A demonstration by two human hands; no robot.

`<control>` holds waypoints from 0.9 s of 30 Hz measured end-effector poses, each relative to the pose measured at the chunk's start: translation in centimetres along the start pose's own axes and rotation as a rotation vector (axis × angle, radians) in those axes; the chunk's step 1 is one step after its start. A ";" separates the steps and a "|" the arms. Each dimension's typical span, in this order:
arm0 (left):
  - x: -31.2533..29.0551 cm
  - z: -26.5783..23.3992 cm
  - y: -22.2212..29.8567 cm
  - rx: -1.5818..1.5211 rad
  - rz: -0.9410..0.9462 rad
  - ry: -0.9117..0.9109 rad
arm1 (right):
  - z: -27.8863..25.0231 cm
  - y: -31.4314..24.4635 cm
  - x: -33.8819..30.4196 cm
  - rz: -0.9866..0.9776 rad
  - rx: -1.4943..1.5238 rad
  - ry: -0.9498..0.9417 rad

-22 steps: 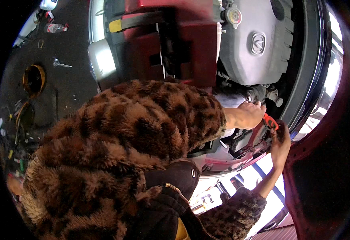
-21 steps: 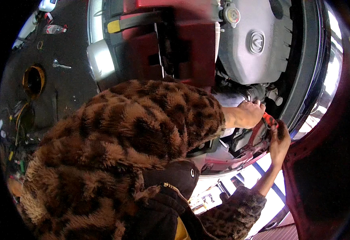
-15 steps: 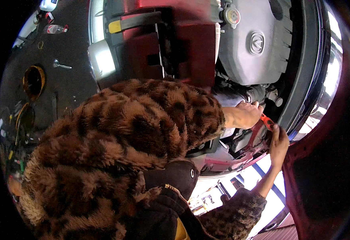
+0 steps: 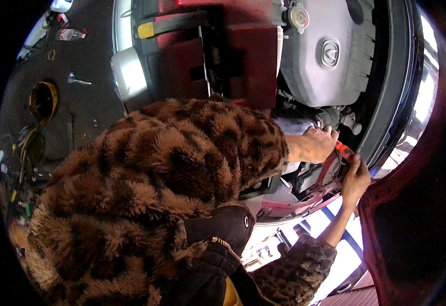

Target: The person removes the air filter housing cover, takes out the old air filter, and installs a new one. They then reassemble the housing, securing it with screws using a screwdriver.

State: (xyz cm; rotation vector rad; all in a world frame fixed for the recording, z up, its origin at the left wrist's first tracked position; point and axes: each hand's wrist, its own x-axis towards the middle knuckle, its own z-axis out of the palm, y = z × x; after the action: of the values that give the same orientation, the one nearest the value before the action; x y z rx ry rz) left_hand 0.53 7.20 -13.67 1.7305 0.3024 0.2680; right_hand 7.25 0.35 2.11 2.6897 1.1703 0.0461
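Observation:
My left hand [image 4: 319,145] is closed, its fingers curled over the front of an engine bay. A short red-orange piece with dark marks [image 4: 343,150] stretches from its fingers toward my right hand [image 4: 356,179]. That right hand pinches the piece's other end between thumb and fingertips. What kind of thing it is cannot be made out, since both its ends are covered by fingers. Close beyond my left hand lie a ribbed dark hose [image 4: 327,116] and a round pale cap [image 4: 354,126]. Both my arms wear brown, dark-spotted fur sleeves.
A silver engine cover [image 4: 319,66] and a round radiator cap [image 4: 299,17] are at the top. The raised dark red hood [image 4: 411,224] is at right. On the floor at left lie a ratchet [image 4: 78,79], a plastic bottle [image 4: 70,34] and a yellow-rimmed round pan [image 4: 43,102].
My right hand has shifted slightly, still pinching the red-orange piece, whose dark marks show more now. My left hand stays nearly in place. The view has moved a little.

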 end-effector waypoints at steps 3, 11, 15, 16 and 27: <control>0.0 -0.3 0.3 0.007 0.040 0.023 | -1.0 -0.3 0.7 0.081 -0.046 -0.129; -0.1 0.0 0.3 0.036 0.070 0.074 | 0.4 -0.6 0.5 0.078 0.113 0.032; -0.2 -0.2 0.3 0.019 0.034 0.006 | -1.3 -0.1 0.0 -0.104 0.173 -0.069; -0.2 -0.3 0.3 0.027 0.023 0.023 | -1.4 -0.2 -0.3 -0.126 0.242 -0.078; -0.3 -1.0 1.0 0.021 -0.002 -0.001 | -1.7 -1.8 -0.6 -0.137 0.357 -0.114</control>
State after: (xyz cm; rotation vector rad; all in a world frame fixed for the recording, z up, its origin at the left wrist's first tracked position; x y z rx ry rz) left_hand -0.02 7.83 -12.54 1.7505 0.3071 0.2633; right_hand 5.35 1.45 3.47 2.8506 1.4407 -0.3656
